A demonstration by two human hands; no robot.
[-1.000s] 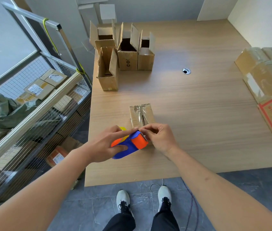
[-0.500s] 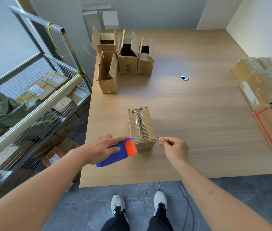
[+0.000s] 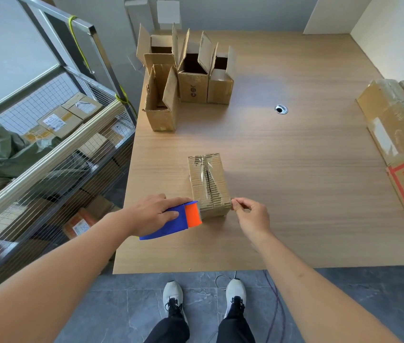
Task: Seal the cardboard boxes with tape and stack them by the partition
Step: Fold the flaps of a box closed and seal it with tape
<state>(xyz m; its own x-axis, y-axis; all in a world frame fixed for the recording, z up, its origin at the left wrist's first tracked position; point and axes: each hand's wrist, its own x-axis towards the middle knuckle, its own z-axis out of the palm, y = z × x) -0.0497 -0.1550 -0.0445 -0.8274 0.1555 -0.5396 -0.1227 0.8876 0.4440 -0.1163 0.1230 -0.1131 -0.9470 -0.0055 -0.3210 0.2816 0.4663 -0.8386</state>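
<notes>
A small closed cardboard box [image 3: 208, 179] with wrinkled clear tape along its top seam lies near the table's front edge. My left hand [image 3: 151, 211] grips a blue and orange tape dispenser [image 3: 181, 219], its orange head against the box's near left corner. My right hand [image 3: 250, 216] is at the near right corner, thumb and forefinger pinched together on what looks like the clear tape's end; the tape itself barely shows. Several open boxes [image 3: 193, 80] stand with flaps up at the back left of the table.
The wooden table [image 3: 295, 194] has a cable hole [image 3: 281, 109] in the middle. Taped boxes [image 3: 399, 120] are stacked at the right edge by the white partition [image 3: 389, 33]. A wire-mesh cart [image 3: 47, 149] with parcels stands to the left. My feet are below the front edge.
My hands drew apart from the dispenser's head. The left carried the dispenser to the box's left corner; the right swung out right, then came back to the right corner.
</notes>
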